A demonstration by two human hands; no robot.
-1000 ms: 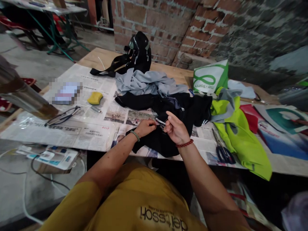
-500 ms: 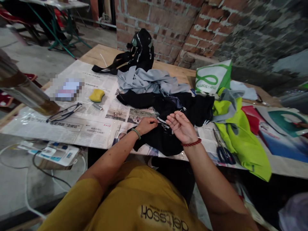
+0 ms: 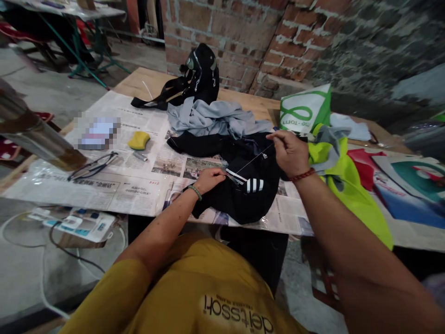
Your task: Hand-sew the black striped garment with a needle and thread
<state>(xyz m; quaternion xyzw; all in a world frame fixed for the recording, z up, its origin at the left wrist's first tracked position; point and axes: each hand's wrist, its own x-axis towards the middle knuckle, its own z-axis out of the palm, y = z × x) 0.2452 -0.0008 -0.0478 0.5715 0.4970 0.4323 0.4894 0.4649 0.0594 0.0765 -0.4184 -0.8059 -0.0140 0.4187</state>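
My left hand (image 3: 210,180) is closed in a pinch on the black garment (image 3: 239,204), at the edge of a white strip (image 3: 237,175). White stripes (image 3: 255,185) show on the cloth to the right of it. A thin pale thread (image 3: 255,160) runs taut from the cloth by my left fingertips up to my right hand (image 3: 290,150). The fingers of that hand are pinched together on the thread's upper end. Whether a needle is between them is too small to tell. Newspaper (image 3: 139,185) lies under the garment.
Behind lie grey cloth (image 3: 215,116) and a black bag (image 3: 205,74). At the left are a yellow sponge (image 3: 139,140), glasses (image 3: 93,167), a phone (image 3: 99,132) and a tall bottle (image 3: 38,130). A green-white bag (image 3: 306,111) and a neon garment (image 3: 361,199) stand right.
My right hand has moved up and to the right, drawing the thread out taut. Its forearm now covers where the scissors lay. My left hand has barely moved.
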